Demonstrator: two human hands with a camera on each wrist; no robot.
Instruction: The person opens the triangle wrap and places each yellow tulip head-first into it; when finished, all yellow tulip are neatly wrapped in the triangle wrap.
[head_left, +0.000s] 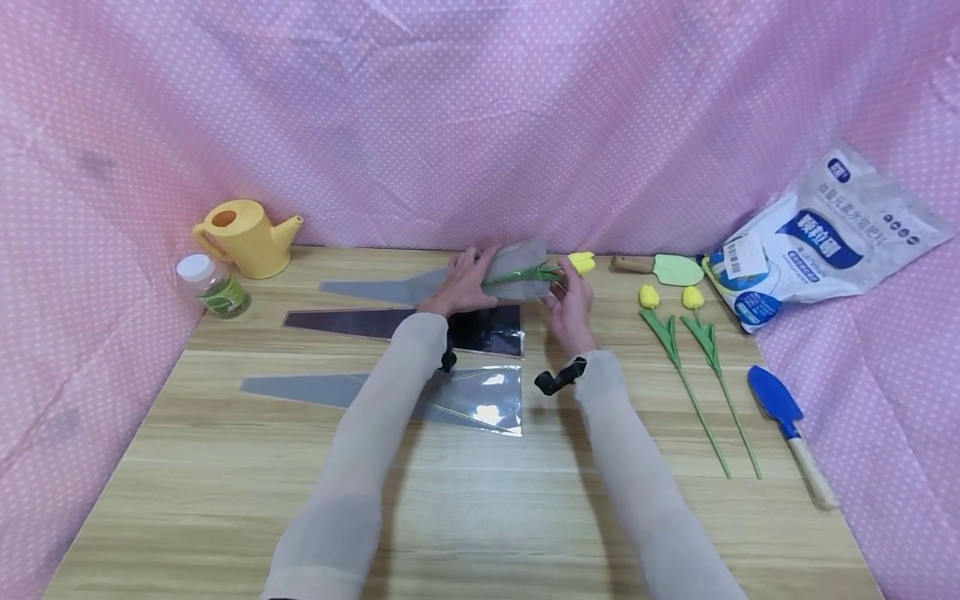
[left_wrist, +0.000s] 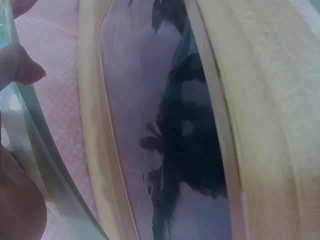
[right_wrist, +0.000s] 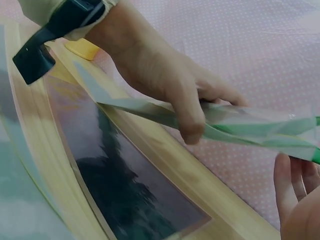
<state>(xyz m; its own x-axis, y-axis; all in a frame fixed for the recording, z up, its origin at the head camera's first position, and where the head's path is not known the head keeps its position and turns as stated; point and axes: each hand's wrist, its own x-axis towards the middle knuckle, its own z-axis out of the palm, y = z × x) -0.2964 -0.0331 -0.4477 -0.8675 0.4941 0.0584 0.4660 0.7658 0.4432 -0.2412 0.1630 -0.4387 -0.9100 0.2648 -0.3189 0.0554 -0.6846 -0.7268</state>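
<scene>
My left hand (head_left: 467, 285) grips a translucent flower sleeve (head_left: 521, 255) by its middle, thumb on one side and fingers on the other. A yellow tulip (head_left: 581, 262) lies with its green leaves inside the sleeve and its head poking past the wide mouth. At that mouth my right hand (head_left: 572, 310) holds the tulip just below its head. The right wrist view shows the sleeve (right_wrist: 145, 109) raised off the table at its wide end, with the right fingers (right_wrist: 283, 182) under it. In the left wrist view the left thumb (left_wrist: 29, 67) presses on the sleeve.
Below lie a dark sleeve (head_left: 487, 329) and another clear sleeve (head_left: 465, 396). Two yellow tulips (head_left: 648, 297) (head_left: 693, 297), a green trowel (head_left: 677, 269), a blue trowel (head_left: 776, 396) and a fertilizer bag (head_left: 825, 233) are right. A watering can (head_left: 258, 242) and jar (head_left: 217, 287) stand left.
</scene>
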